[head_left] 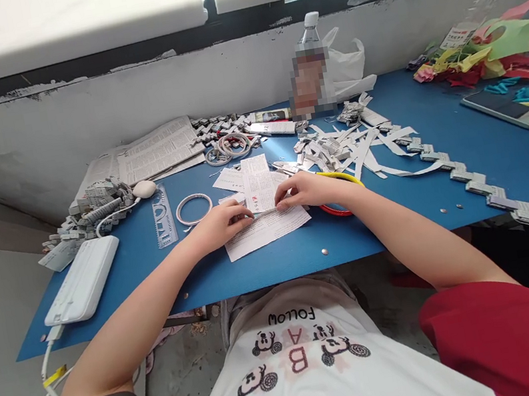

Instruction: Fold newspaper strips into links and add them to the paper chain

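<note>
A strip of printed newspaper [266,227] lies on the blue table [265,262] in front of me. My left hand [222,221] presses its fingertips on the left end of a narrow folded edge of the paper. My right hand [304,189] pinches the right end of the same fold. Both hands rest on the paper, a hand's width apart. More cut newspaper pieces [255,180] lie just behind it. Scissors with a yellow and red handle [342,206] sit under my right wrist.
A white power bank [82,280] with a cable, a clear ruler [163,215], tape rings [194,208], folded newspaper chains [474,180], a newspaper [158,149], a bottle [309,69], a plastic bag [346,66], coloured paper shapes [498,47] and a phone [507,106] lie around.
</note>
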A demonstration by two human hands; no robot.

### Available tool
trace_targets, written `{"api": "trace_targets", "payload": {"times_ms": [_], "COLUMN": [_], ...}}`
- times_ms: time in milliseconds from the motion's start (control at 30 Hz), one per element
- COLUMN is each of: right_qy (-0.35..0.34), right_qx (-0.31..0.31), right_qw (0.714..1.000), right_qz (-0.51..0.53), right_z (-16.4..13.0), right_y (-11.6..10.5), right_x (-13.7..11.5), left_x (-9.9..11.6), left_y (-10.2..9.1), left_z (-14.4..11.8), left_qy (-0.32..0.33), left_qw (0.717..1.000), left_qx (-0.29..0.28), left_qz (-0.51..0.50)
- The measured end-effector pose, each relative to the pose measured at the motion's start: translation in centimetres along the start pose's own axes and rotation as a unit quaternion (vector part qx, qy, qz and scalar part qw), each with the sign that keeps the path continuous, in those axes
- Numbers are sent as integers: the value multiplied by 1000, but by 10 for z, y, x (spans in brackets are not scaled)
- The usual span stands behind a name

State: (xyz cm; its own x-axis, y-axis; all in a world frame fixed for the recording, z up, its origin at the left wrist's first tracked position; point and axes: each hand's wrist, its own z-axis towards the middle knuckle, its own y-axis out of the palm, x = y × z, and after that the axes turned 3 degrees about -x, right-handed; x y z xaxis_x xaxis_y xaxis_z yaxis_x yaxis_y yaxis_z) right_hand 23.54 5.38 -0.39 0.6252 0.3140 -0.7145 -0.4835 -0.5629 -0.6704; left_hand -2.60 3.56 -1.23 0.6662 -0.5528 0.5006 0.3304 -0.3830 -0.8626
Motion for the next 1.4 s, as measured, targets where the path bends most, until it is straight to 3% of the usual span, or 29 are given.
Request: {"api": "trace_targets", "payload": {"times_ms": [533,867,1067,1200,1400], "right_qy": [-54,-52,-49,-28,-23], "right_qx": [79,95,72,66,8], "right_qw": [993,990,994,997,1000], "right_qz": [65,88,66,38,-4], "right_z": [4,5,2,3,8], "right_y": [2,4,1,-1,4], "right_x": [4,5,1,-2,-4], "left_x": [2,8,7,11,12], "left_y": [2,1,2,4,7], "left_z": [0,1,1,5,9], "left_qy": [-58,-45,-16,4,27], "left_qw": [991,994,995,999,997], "left_qx": [61,37,44,44,53], "left_qz": [-103,-97,-83,-28,57]}}
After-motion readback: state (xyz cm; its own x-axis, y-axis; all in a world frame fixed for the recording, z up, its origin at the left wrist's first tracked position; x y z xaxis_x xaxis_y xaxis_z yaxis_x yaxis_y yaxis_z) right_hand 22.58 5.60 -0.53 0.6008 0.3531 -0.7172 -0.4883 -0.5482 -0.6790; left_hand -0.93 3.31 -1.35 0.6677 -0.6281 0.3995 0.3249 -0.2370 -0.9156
